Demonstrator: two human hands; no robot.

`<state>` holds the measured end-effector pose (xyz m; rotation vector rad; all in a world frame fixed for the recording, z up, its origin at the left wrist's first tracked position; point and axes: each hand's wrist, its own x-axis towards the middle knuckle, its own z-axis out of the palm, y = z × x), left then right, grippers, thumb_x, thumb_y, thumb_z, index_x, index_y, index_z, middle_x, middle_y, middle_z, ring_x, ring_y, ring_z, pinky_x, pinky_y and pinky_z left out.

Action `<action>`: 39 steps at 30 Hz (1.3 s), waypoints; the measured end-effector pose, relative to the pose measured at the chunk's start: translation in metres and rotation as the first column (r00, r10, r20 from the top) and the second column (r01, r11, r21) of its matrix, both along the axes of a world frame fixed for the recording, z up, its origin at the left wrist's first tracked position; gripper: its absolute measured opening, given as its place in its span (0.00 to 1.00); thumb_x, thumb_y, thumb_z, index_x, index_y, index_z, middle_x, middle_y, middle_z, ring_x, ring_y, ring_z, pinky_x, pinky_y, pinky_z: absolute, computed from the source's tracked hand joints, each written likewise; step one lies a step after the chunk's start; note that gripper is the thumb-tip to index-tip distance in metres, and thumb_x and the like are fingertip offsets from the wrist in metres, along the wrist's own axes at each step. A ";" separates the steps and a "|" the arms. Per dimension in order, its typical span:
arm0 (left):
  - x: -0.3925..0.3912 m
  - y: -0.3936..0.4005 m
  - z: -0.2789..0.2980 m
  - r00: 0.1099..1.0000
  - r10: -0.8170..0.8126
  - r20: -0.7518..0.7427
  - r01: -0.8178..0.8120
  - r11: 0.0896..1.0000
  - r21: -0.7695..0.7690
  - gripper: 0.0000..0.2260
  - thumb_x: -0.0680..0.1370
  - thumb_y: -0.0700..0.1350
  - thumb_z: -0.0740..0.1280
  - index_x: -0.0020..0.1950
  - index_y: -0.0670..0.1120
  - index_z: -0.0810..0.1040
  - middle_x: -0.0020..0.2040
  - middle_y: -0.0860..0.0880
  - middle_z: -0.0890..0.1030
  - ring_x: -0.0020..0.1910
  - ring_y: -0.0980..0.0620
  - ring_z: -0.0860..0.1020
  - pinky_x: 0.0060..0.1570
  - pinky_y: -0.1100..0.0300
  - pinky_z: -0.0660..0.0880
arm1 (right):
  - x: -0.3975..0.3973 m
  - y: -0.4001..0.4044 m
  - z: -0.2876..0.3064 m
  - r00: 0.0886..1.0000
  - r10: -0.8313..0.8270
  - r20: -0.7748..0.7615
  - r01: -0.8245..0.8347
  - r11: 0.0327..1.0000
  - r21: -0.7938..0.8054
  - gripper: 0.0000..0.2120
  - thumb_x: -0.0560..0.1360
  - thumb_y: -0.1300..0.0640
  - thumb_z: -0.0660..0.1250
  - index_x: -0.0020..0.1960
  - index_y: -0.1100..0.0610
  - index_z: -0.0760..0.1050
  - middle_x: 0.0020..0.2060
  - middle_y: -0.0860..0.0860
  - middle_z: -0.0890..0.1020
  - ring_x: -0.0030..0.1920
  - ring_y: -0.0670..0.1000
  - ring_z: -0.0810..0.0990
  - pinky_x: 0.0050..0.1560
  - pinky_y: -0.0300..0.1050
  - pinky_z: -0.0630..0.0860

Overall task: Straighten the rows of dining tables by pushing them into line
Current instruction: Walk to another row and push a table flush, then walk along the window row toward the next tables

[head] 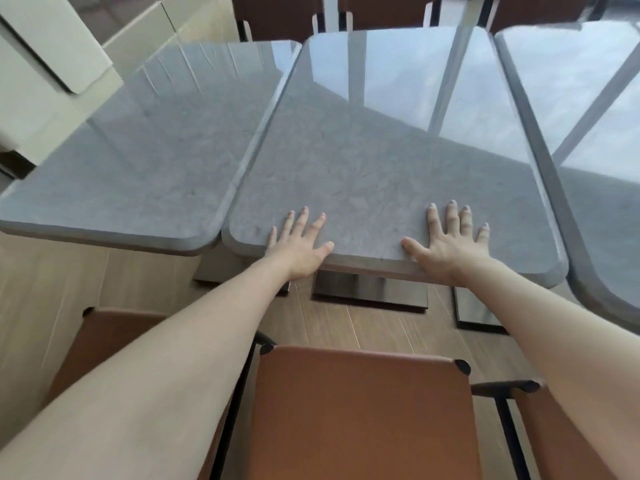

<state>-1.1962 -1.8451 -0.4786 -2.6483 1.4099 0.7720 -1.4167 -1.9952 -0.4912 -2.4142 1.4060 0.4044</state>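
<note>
A wood-floored dining room is seen. The middle table (377, 161) is pressed at six o'clock by flat, spread left hand (298, 245) and right hand (446, 249); a forward push seems needed.

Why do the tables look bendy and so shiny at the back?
Head view: the wide lens curves straight edges, most on the right table; window light glares off the far half of the middle table, with dark frame stripes reflected; the near part by the left hand and right hand stays dull grey, and all is slightly soft.
</note>
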 end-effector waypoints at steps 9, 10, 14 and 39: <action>-0.024 0.119 0.082 0.824 0.227 -0.520 -0.429 0.849 -0.309 0.17 0.86 0.50 0.57 0.74 0.49 0.72 0.79 0.52 0.63 0.78 0.55 0.60 0.73 0.61 0.54 | 0.036 0.067 0.063 0.987 -0.162 -0.019 0.161 0.955 0.251 0.34 0.77 0.39 0.57 0.80 0.52 0.58 0.78 0.60 0.60 0.77 0.64 0.59 0.74 0.63 0.62; -0.023 0.137 0.093 0.803 0.234 -0.549 -0.470 0.815 -0.340 0.16 0.86 0.49 0.57 0.73 0.50 0.73 0.78 0.54 0.65 0.77 0.56 0.62 0.73 0.63 0.57 | 0.043 0.085 0.079 0.988 -0.143 0.052 0.125 0.956 0.265 0.33 0.79 0.41 0.57 0.80 0.53 0.59 0.77 0.60 0.63 0.75 0.64 0.62 0.73 0.61 0.65; -0.020 0.209 0.133 0.726 0.278 -0.629 -0.619 0.663 -0.421 0.15 0.86 0.47 0.57 0.71 0.52 0.75 0.67 0.59 0.72 0.70 0.59 0.69 0.53 0.78 0.64 | 0.074 0.174 0.135 0.886 -0.138 0.442 -0.003 0.953 0.302 0.27 0.83 0.47 0.58 0.80 0.53 0.60 0.76 0.58 0.66 0.73 0.60 0.68 0.72 0.56 0.67; 0.061 0.803 0.319 0.654 0.322 -0.685 -0.756 0.251 -0.604 0.13 0.74 0.57 0.66 0.58 0.65 0.82 0.60 0.63 0.82 0.62 0.60 0.79 0.71 0.45 0.69 | 0.211 0.740 0.332 0.474 -0.069 0.878 -0.554 0.751 0.359 0.22 0.78 0.42 0.64 0.71 0.41 0.74 0.66 0.37 0.78 0.65 0.36 0.76 0.72 0.53 0.71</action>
